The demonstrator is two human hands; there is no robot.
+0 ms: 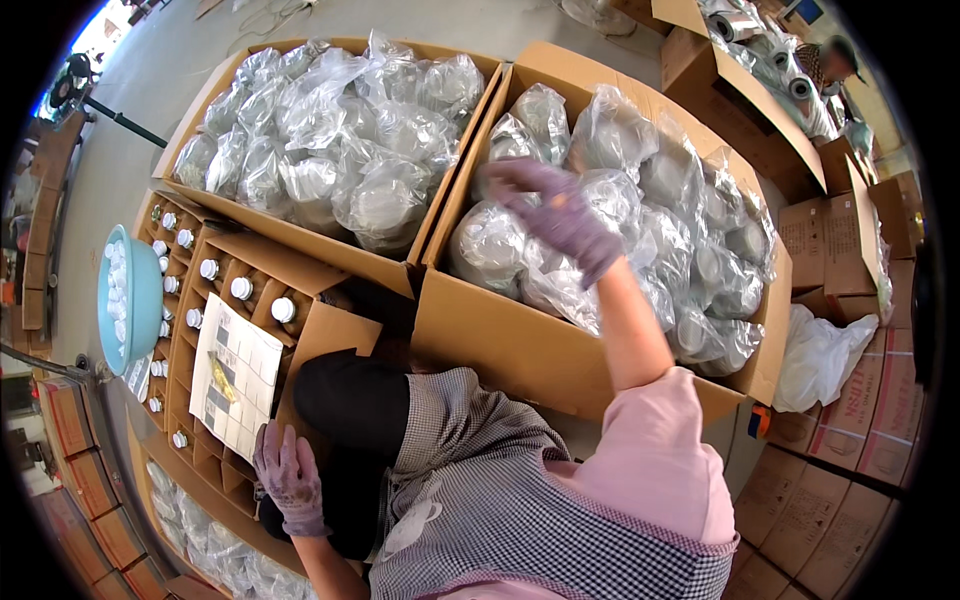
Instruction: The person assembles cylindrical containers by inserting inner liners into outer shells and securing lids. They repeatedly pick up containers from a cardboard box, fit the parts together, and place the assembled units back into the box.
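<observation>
Left hand is open, seemingly empty, beside papers; right hand blurs above bags, grip unclear.

You have two gloved hands, two large open cartons across the upper middle, one blue basin at left, one printed sheet left of centre, one fan upper left.
</observation>
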